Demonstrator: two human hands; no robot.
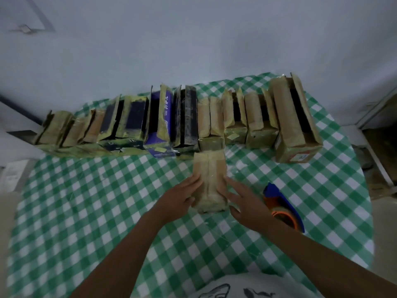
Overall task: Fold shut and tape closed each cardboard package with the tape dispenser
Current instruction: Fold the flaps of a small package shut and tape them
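Both hands are flanking the narrow brown cardboard package (209, 181) lying flat on the surface covered with a green-and-white checked cloth (86, 201). The left hand (180, 197) is pressing its flattened fingers along the package's left edge, and the right hand (245, 201) is spreading its fingers against the right edge. Neither grip is clenching; both are open and only touching the cardboard, seemingly steadying it and holding its top flaps down so the centre seam is staying shut. That seam is showing a glossy strip, possibly tape, though blur is making this uncertain.

Just right of the right hand, the blue tape dispenser with an orange-brown roll (283, 208) is lying on the cloth, not held, within easy reach for the next strip.

Beyond the package, a row of cardboard boxes (171, 123) is standing along the far edge, brown, black and purple ones, most with flaps raised and apparently waiting for folding.
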